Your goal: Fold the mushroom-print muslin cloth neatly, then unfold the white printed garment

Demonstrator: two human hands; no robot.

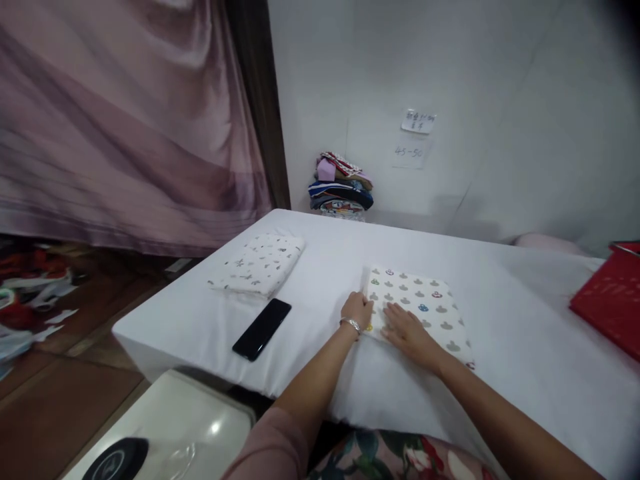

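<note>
A folded white cloth with grey and coloured pacifier-like prints (417, 303) lies on the white-covered table in front of me. My left hand (357, 309) is at its left edge, fingers curled in and closed on the cloth's side; a silver bracelet circles that wrist. Flat on top of the same cloth rests my right hand (407, 333), its fingers stretched out and holding nothing. Another folded white cloth with small grey prints (260, 263) lies farther left, with a black phone (262, 329) just below it.
The table (320, 267) has a red bag (610, 300) at its right edge. Folded clothes (341, 181) are stacked behind it, by the wall with two paper notes. A pink curtain (125, 120) hangs left. A white stool-like surface (175, 420) stands at the lower left.
</note>
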